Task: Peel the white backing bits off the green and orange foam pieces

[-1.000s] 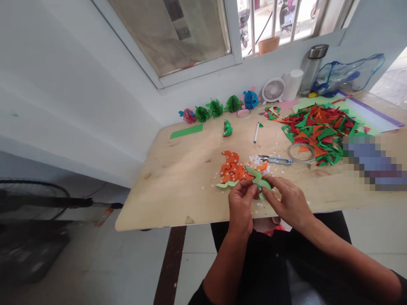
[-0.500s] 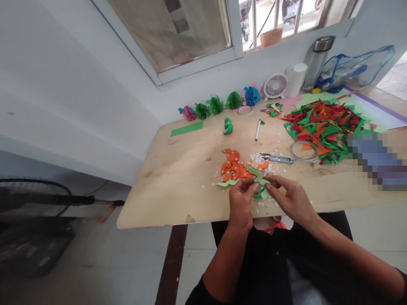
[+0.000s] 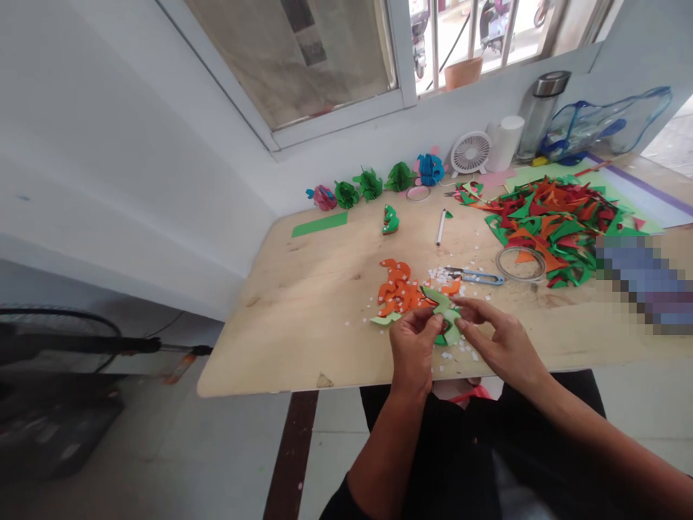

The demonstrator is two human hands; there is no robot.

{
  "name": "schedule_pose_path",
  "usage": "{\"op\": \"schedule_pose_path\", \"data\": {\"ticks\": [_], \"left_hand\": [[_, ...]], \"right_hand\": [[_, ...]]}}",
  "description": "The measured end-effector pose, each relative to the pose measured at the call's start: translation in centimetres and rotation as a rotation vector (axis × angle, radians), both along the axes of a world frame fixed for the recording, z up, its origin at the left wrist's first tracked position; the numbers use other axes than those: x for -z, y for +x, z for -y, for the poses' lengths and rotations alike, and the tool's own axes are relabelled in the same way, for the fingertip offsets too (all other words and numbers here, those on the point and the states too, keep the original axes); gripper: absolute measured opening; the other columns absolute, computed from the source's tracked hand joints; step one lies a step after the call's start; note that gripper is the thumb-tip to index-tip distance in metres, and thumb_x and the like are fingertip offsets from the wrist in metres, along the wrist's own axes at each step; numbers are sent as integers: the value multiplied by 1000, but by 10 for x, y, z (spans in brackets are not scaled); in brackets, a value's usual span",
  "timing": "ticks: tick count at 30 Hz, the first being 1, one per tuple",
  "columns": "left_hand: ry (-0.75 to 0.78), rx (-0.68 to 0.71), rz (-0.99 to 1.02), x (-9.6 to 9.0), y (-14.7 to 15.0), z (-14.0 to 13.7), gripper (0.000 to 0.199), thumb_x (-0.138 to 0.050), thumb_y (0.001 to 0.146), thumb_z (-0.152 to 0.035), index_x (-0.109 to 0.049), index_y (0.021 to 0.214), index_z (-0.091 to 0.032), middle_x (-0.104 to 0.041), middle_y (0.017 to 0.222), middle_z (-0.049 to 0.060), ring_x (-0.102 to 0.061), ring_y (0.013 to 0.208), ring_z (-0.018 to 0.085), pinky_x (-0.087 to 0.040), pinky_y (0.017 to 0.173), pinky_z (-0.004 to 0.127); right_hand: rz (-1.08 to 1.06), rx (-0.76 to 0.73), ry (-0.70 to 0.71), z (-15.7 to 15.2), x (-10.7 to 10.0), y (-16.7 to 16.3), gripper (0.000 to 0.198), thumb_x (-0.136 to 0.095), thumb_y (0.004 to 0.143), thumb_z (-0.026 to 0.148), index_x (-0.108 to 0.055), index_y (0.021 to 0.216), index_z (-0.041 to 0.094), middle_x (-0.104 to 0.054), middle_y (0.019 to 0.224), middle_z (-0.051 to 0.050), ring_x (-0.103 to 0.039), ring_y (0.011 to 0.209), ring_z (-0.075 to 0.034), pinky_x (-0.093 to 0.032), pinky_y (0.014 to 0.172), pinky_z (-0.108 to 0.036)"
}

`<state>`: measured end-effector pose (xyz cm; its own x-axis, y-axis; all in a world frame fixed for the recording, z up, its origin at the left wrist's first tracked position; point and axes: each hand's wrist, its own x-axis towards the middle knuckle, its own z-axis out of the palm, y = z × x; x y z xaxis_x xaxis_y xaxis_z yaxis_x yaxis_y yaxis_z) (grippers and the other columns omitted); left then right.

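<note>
My left hand pinches a layered green paper cutout between thumb and fingers, close to the table's front edge. On the other side of it, my right hand grips the cutout's right edge with thumb and fingertips. Its upper layer is pale green, and darker green shows underneath. Just beyond my hands lies a heap of orange paper cutouts dotted with small white squares. A pale green paper strip lies beside my left hand. Blue-handled thread snips rest past the fingertips among white paper bits.
A big pile of red, orange and green paper scraps covers the table's right side, with a tape roll at its edge. A white pen lies mid-table. Folded paper figures, a small fan and a bottle line the wall.
The pale green layer now lies more squarely over the darker green under my fingers. Both hands keep their hold on the cutout. The whole view has shifted slightly.
</note>
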<state>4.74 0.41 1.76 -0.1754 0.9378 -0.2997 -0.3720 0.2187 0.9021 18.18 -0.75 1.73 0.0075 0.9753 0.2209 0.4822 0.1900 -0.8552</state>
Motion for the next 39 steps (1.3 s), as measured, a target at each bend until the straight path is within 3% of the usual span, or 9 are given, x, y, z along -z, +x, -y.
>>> {"op": "schedule_pose_path", "data": {"ticks": [3,7,17,29,39], "left_hand": [[133,-50,-211,8,2,2,16,-71,66,-24,-71,77,-13,-70,69,3,-64,63,14,-51,64,25],[235,-35,-353,10,3,7,15,-69,71,-25,-72,81,-14,-71,73,4,-64,68,15,-52,69,27],[122,65,-96,-1,-1,5,11,-74,64,-20,-72,75,-15,-70,70,1,-62,66,12,-49,66,22],[101,129,-39,-5,-8,9,11,-75,65,-20,-73,75,-16,-70,69,0,-61,64,10,-49,64,21],[137,145,-125,-4,-9,14,11,-73,66,-21,-72,75,-16,-70,72,2,-62,67,12,-50,66,23]], "right_hand": [[76,78,191,5,-7,1,16,-56,87,27,-62,97,17,-66,83,-6,-61,77,-19,-46,73,-30],[114,-62,126,6,-13,-5,10,-52,88,22,-60,82,19,-58,63,1,-54,57,-14,-42,57,-25],[163,-24,30,-3,-14,-8,15,-54,83,27,-54,70,20,-56,58,2,-54,53,-13,-39,54,-25],[109,-67,-40,-4,-22,-6,10,-49,77,21,-50,67,21,-54,55,3,-51,50,-12,-40,51,-23],[38,-70,-91,-3,-21,-7,10,-52,75,21,-53,65,20,-54,53,3,-50,49,-12,-38,47,-22]]}}
